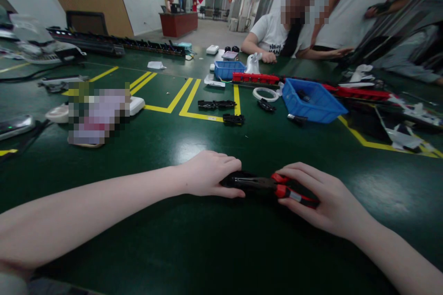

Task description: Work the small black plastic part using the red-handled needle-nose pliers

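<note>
My right hand (321, 193) is wrapped round the red and black handles of a pair of pliers (282, 189), whose jaws point left. Between the thumb and fingers of my left hand (211, 175) is a small black part (235, 180); its exact kind cannot be made out. The jaws of the pliers meet or overlap the right end of this part, though the dark tones hide whether they grip it. Both hands are low over the dark green table (173, 244).
Beyond my hands lie several black parts (216, 104), a white tape roll (265, 94) and a blue bin (313, 99). A smaller blue bin (229, 70) stands farther back. A phone (100, 117) is at left. Across the table sits a person (277, 32) in a white shirt.
</note>
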A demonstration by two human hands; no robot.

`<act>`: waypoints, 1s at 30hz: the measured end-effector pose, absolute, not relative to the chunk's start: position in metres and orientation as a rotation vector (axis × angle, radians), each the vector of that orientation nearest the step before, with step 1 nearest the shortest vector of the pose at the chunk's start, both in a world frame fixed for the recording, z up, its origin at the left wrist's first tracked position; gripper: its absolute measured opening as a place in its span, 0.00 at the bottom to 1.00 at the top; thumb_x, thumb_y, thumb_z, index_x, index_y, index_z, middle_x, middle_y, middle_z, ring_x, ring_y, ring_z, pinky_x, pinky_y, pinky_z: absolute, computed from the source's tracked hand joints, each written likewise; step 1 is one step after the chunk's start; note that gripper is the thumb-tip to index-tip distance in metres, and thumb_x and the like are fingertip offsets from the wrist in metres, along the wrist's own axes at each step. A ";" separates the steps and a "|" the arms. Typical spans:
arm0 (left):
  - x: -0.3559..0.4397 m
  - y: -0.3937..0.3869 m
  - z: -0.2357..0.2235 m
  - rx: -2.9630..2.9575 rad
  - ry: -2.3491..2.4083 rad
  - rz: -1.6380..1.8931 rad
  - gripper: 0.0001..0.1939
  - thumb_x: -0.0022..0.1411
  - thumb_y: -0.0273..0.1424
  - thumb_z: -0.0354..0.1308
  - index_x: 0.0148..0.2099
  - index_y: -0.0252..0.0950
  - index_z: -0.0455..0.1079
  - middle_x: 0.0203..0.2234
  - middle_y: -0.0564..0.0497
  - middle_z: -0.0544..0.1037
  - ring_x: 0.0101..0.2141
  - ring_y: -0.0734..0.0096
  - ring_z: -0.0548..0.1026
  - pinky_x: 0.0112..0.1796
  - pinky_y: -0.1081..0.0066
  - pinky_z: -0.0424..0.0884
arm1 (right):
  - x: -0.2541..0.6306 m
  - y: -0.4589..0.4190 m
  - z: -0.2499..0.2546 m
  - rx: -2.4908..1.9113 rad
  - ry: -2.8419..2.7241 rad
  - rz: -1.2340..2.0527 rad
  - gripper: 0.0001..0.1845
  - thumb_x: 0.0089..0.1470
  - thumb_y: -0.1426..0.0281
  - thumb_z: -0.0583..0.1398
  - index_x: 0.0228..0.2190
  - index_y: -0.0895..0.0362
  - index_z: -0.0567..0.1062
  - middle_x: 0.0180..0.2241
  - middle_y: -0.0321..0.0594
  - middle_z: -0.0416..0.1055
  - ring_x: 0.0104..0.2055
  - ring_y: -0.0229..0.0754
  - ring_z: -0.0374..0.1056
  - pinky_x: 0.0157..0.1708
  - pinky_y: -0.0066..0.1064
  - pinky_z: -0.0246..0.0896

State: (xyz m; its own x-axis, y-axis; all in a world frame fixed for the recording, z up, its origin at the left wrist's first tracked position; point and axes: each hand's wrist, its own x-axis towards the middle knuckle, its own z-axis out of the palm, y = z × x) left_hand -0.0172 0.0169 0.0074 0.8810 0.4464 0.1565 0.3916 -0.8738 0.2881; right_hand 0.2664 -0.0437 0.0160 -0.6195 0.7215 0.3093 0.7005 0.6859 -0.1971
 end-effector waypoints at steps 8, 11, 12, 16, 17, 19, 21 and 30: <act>-0.018 0.017 0.007 2.791 0.625 0.329 0.19 0.65 0.49 0.54 0.40 0.36 0.63 0.32 0.52 0.73 0.31 0.70 0.72 0.27 0.73 0.61 | 0.263 -0.043 0.014 -1.099 -2.518 0.067 0.18 0.57 0.62 0.59 0.48 0.55 0.68 0.43 0.46 0.72 0.40 0.44 0.72 0.36 0.34 0.70; -0.017 0.017 0.007 2.790 0.631 0.331 0.19 0.65 0.49 0.54 0.41 0.36 0.63 0.32 0.52 0.73 0.31 0.69 0.73 0.27 0.73 0.61 | 0.262 -0.043 0.013 -1.104 -2.509 0.062 0.18 0.56 0.63 0.59 0.48 0.54 0.68 0.43 0.46 0.72 0.40 0.44 0.72 0.37 0.35 0.70; -0.017 0.017 0.007 2.788 0.629 0.332 0.20 0.64 0.49 0.54 0.41 0.36 0.63 0.32 0.52 0.73 0.31 0.69 0.73 0.27 0.73 0.61 | 0.262 -0.043 0.013 -1.106 -2.509 0.062 0.19 0.56 0.63 0.60 0.48 0.54 0.68 0.43 0.46 0.72 0.40 0.45 0.72 0.37 0.35 0.70; -0.018 0.017 0.008 2.782 0.617 0.327 0.20 0.65 0.49 0.53 0.40 0.36 0.63 0.32 0.52 0.73 0.31 0.69 0.73 0.27 0.72 0.61 | 0.263 -0.043 0.013 -1.098 -2.502 0.072 0.19 0.55 0.63 0.60 0.48 0.54 0.68 0.43 0.46 0.72 0.40 0.45 0.72 0.37 0.36 0.71; -0.018 0.017 0.008 2.781 0.614 0.325 0.20 0.65 0.50 0.53 0.40 0.36 0.63 0.32 0.52 0.73 0.31 0.69 0.72 0.27 0.72 0.61 | 0.262 -0.043 0.014 -1.097 -2.499 0.077 0.19 0.55 0.63 0.60 0.48 0.54 0.68 0.43 0.46 0.73 0.40 0.45 0.72 0.37 0.36 0.71; -0.018 0.017 0.008 2.778 0.610 0.321 0.20 0.65 0.50 0.52 0.40 0.36 0.63 0.33 0.52 0.73 0.31 0.69 0.72 0.27 0.72 0.62 | 0.262 -0.043 0.014 -1.094 -2.500 0.079 0.19 0.55 0.63 0.60 0.48 0.54 0.68 0.43 0.46 0.73 0.40 0.45 0.72 0.37 0.36 0.71; -0.018 0.017 0.009 2.781 0.608 0.321 0.20 0.65 0.49 0.52 0.41 0.36 0.63 0.33 0.52 0.74 0.31 0.69 0.72 0.28 0.73 0.62 | 0.263 -0.043 0.014 -1.090 -2.512 0.069 0.19 0.55 0.64 0.60 0.48 0.54 0.68 0.43 0.46 0.72 0.41 0.45 0.72 0.37 0.35 0.71; -0.018 0.017 0.008 2.821 0.604 0.339 0.20 0.65 0.49 0.53 0.41 0.35 0.63 0.33 0.52 0.74 0.32 0.69 0.73 0.29 0.72 0.62 | 0.260 -0.041 0.015 -1.050 -2.566 -0.041 0.19 0.56 0.63 0.59 0.48 0.56 0.68 0.43 0.47 0.72 0.41 0.45 0.72 0.37 0.36 0.71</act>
